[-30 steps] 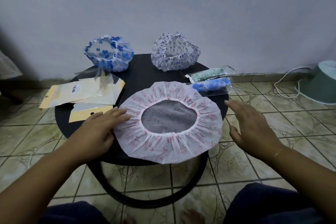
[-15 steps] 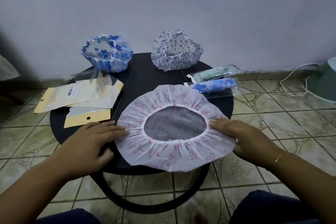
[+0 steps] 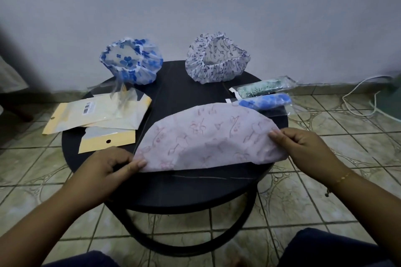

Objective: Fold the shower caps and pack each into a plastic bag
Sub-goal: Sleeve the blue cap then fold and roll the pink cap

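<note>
A pink flowered shower cap [image 3: 208, 136] lies folded in half as a half-moon on the round black table [image 3: 184, 188]. My left hand [image 3: 108, 167] pinches its left corner and my right hand [image 3: 301, 147] pinches its right corner. A blue flowered cap [image 3: 131, 63] sits unfolded at the back left, and a white cap with dark sprigs [image 3: 217, 63] at the back middle. Two packed plastic bags lie at the right edge, one with a green cap [image 3: 262, 89], one with a blue cap [image 3: 264, 101]. Empty bags with yellow backing [image 3: 95, 115] lie at the left.
The table stands on a tiled floor against a pale wall. A white cable [image 3: 360, 97] runs along the floor at the right. My knees show at the bottom corners of the view.
The pink cap lay flat and round with its opening up; both hands have folded its near half over the far half, so the patterned outside now faces up.
</note>
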